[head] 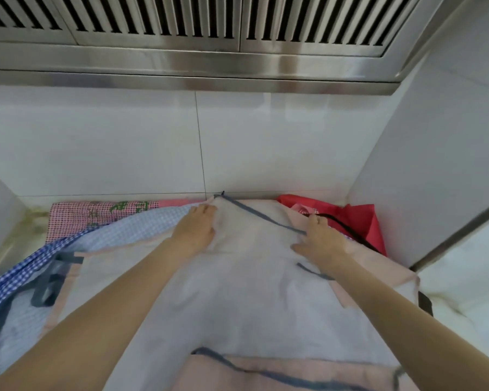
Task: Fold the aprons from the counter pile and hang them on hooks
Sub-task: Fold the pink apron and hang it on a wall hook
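While your left hand (pixel 194 227) lies flat on the pale apron (pixel 237 277), its fingers are straight and press the cloth near the far left corner, just beside where the blue strap (pixel 261 215) begins. Your right hand (pixel 319 238) rests on the same apron farther right, fingers spread and loosely bent, with the strap running under or against its fingertips; whether it pinches the strap you cannot tell through the blur. The pale apron is spread over the counter between both forearms, on top of the pile. Beneath its left edge a blue checked apron (pixel 20 277) pokes out, and behind that a pink checked apron (pixel 82 215) lies against the tiled wall (pixel 124 142). A red apron (pixel 359 218) with a dark strap sits just beyond your right hand, partly covered. Near cloth at the bottom edge is cut off, and the counter itself is mostly hidden.
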Demonstrator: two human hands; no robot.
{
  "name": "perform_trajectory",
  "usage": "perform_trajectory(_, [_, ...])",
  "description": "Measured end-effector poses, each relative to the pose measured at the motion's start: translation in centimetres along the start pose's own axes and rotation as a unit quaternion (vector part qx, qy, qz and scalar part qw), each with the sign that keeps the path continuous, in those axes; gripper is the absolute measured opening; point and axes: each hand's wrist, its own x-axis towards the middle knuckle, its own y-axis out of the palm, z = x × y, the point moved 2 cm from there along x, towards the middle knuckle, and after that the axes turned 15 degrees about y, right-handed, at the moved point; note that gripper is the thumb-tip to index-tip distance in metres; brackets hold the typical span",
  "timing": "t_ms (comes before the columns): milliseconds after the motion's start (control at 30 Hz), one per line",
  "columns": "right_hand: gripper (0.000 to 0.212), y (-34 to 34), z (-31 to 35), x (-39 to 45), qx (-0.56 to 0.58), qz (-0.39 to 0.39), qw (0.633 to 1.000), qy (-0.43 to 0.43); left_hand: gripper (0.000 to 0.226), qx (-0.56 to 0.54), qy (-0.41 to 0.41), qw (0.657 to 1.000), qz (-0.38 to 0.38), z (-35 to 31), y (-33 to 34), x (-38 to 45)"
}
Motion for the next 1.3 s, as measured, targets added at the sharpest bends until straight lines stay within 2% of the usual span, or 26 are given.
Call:
perform_trajectory(100, [0.067,0.9,-0.3,1.2,-0.141,-0.095,0.985,-0.019,0.060,0.023,-0.038,0.999,0.029,0.8,0.6,2.7])
perform_trajectory(167, [0.051,0.6,-0.3,2.0,-0.172,-0.173,0.969,-0.022,0.059,0.008,-0.056,0.998,0.018,1.2,0.7,3.9])
perform_trajectory(200, [0.041,0.2,-0.3,2.4,-0.177,-0.188,0.966,-0.021,0.059,-0.003,-0.062,0.998,-0.005,1.3,0.6,4.4])
perform_trajectory(300, [0.032,-2.3,-0.7,3.3,-0.159,-0.145,0.976,-0.025,0.051,-0.049,-0.087,0.989,-0.107,1.3,-0.7,5.1])
perform_trajectory(433, [0.034,-6.7,-1.8,3.1,-0.178,-0.138,0.974,-0.001,0.025,-0.043,-0.049,0.990,-0.122,1.3,-3.7,4.1])
perform_trajectory(533, [0.032,-9.8,-2.8,1.2,-0.212,-0.142,0.967,-0.001,0.020,-0.098,0.001,0.979,-0.176,0.7,-6.8,1.2])
perform_trajectory(633, [0.030,-12.3,-4.1,-1.4,-0.244,-0.146,0.958,-0.015,0.014,-0.127,0.055,0.974,-0.179,-0.8,-9.3,-2.7])
perform_trajectory(700, [0.029,-13.1,-5.1,-3.0,-0.245,-0.134,0.960,-0.029,0.012,-0.157,0.081,0.977,-0.115,-1.8,-10.2,-5.2])
perform_trajectory(767, [0.025,-12.8,-5.7,-4.7,-0.237,-0.081,0.966,-0.061,0.018,-0.145,0.118,0.981,0.046,-3.0,-9.5,-7.6])
perform_trajectory(833, [0.015,-10.5,-6.6,-6.4,-0.249,0.013,0.964,-0.093,0.012,-0.107,0.147,0.966,0.186,-4.1,-7.0,-9.8])
perform_trajectory(933, [0.011,-4.6,-8.8,-8.2,-0.270,0.144,0.947,-0.095,0.010,-0.057,0.151,0.953,0.258,-4.9,-2.7,-12.2])
perform_trajectory(967, [0.019,-2.5,-9.4,-8.7,-0.279,0.162,0.942,-0.090,0.010,-0.045,0.147,0.951,0.268,-4.9,-1.7,-12.6])
perform_trajectory(1033, [0.033,1.0,-10.5,-10.0,-0.287,0.123,0.946,-0.089,0.010,-0.037,0.137,0.948,0.285,-5.1,-0.3,-13.1])
perform_trajectory(1100, [0.034,2.6,-11.1,-11.3,-0.279,0.009,0.956,-0.094,0.010,-0.036,0.126,0.945,0.300,-5.1,0.1,-13.1])
perform_trajectory(1167, [0.036,2.6,-11.3,-11.8,-0.260,-0.054,0.962,-0.067,0.011,-0.031,0.117,0.939,0.321,-5.4,0.2,-12.6])
perform_trajectory(1233, [0.036,1.8,-11.6,-11.4,-0.260,-0.061,0.962,-0.050,0.010,-0.009,0.097,0.932,0.350,-6.0,0.4,-12.0])
perform_trajectory(1300, [0.032,1.3,-11.5,-11.0,-0.259,0.014,0.963,-0.075,0.016,0.029,0.060,0.917,0.394,-6.4,0.7,-11.6])
